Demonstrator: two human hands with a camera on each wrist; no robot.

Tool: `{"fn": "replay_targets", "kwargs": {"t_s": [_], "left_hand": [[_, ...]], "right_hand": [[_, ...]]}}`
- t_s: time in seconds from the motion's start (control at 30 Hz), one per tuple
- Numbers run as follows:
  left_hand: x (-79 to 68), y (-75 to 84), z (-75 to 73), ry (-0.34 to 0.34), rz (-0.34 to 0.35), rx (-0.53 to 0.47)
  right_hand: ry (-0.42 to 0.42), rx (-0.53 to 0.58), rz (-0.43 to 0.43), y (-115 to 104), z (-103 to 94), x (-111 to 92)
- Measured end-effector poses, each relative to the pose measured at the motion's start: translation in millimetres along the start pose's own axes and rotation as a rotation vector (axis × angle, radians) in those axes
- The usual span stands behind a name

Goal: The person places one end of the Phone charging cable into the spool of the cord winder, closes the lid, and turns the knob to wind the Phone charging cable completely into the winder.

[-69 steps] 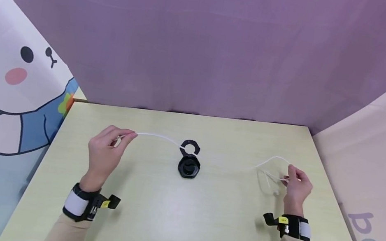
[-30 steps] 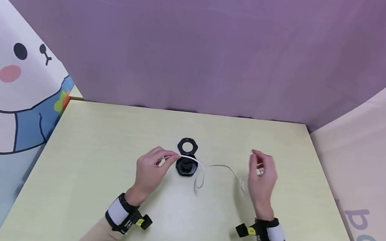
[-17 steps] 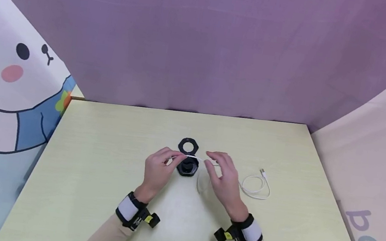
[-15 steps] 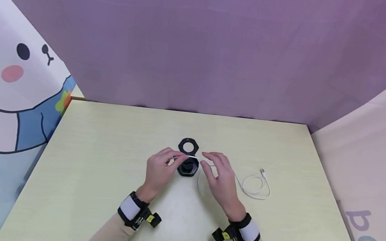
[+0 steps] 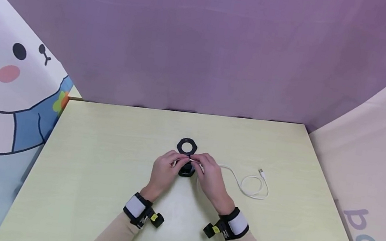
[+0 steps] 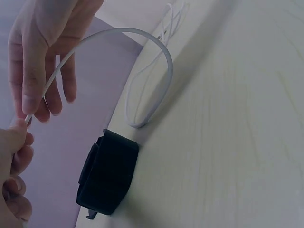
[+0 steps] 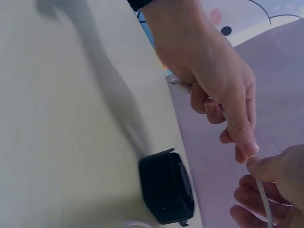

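A white USB cable (image 5: 231, 168) runs between both hands over the black hexagonal case (image 5: 186, 171). My left hand (image 5: 165, 170) pinches it between thumb and forefinger, and a connector end (image 7: 180, 85) pokes out by its curled fingers in the right wrist view. Right beside those fingertips, my right hand (image 5: 210, 179) pinches the same cable with thumb and forefinger. From there the cable bends in a loop (image 6: 166, 80) down to the table. Hinged back behind the case lies its ring-shaped lid (image 5: 188, 140). The hands partly cover the case in the head view.
The cable's other end, with a metal USB plug (image 5: 261, 172), lies coiled on the table to the right. The pale wooden table (image 5: 119, 134) meets a purple curtain (image 5: 204, 47) at its far edge. Printed cloths hang at both sides.
My right hand let the coiled plug end down on the table at right, moved left to the left hand and took hold of the cable. The left hand came in rightward over the case.
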State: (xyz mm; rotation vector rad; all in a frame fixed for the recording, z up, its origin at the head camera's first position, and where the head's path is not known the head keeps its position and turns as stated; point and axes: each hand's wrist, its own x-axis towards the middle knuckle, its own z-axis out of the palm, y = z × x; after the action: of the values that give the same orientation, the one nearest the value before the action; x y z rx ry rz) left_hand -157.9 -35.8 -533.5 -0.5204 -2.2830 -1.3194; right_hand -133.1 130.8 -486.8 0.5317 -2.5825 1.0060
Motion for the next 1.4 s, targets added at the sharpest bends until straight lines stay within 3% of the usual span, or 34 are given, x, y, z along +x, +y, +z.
{"fn": "replay_targets", "kwargs": {"t_s": [0.33,0.5,0.83,1.03,1.2,1.4], "left_hand": [[-2.7,-2.9,6.8,-0.145,0.007,0.053],[-4.8,-6.4,10.4,-0.175,0.034,0.069],[-7.1,-8.9,6.2,-0.222,-0.093,0.042],[-7.8,-10.9,0.9,-0.252,-0.121,0.077],[-8.2,-12.5,-0.9,-0.248,-0.093,0.084],[-8.0,-15.7,-1.1,-0.211,0.006,0.111]], "right_hand": [[-0.006,-0.072,0.021,9,12.8,-1],[0.016,-0.081,0.034,16,19.5,-1],[0.041,-0.073,0.139,34,28.2,-2],[0.031,-0.101,0.194,38,28.0,-3],[0.003,-0.119,0.233,40,30.0,-5],[-0.013,-0.122,0.267,41,32.3,-5]]}}
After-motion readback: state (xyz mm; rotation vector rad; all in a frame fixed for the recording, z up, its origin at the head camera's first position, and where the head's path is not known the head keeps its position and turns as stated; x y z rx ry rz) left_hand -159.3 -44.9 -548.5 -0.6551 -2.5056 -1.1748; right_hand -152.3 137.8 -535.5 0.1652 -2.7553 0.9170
